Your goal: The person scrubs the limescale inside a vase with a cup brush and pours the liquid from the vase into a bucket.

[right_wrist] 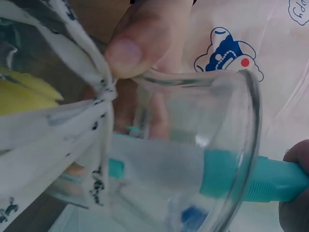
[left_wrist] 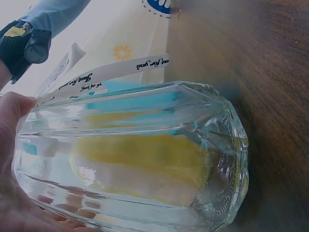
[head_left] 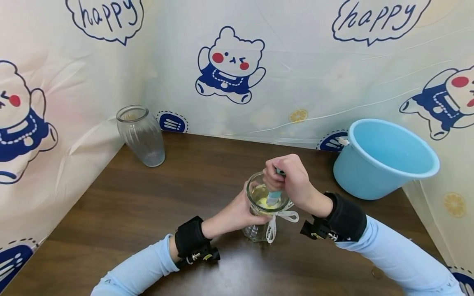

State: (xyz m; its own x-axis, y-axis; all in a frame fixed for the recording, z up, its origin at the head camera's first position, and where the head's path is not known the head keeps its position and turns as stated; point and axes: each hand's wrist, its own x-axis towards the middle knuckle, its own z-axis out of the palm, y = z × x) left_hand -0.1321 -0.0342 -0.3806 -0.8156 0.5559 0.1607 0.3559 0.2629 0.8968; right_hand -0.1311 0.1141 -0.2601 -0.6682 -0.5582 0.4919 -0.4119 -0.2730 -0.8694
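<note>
Watching remotely through the worn cameras. The left hand [head_left: 242,211] is gripping a clear glass jar [head_left: 254,235] below its rim, fingers curling round, thumb pressing on the near side. The right hand [head_left: 290,181] is hovering over the jar's mouth, fingers wrapping tightly round the teal handle of a brush [right_wrist: 277,180]. The brush is reaching down through the mouth; its yellow-and-white head [left_wrist: 140,159] is showing through the glass, down inside the body. A lettered white ribbon [head_left: 271,229] is hanging from the jar's neck. I cannot tell whether the jar's base is fully bearing on the tabletop [head_left: 200,164].

A second jar [head_left: 144,135] is standing back left; a light-blue bucket [head_left: 357,172] is sitting back right, both well apart from the work.

My reading: the inside of the jar is getting scrubbed. The next move, I am thinking, is calling for a firm left grip and strokes staying along the wall, the handle clearing the rim.
</note>
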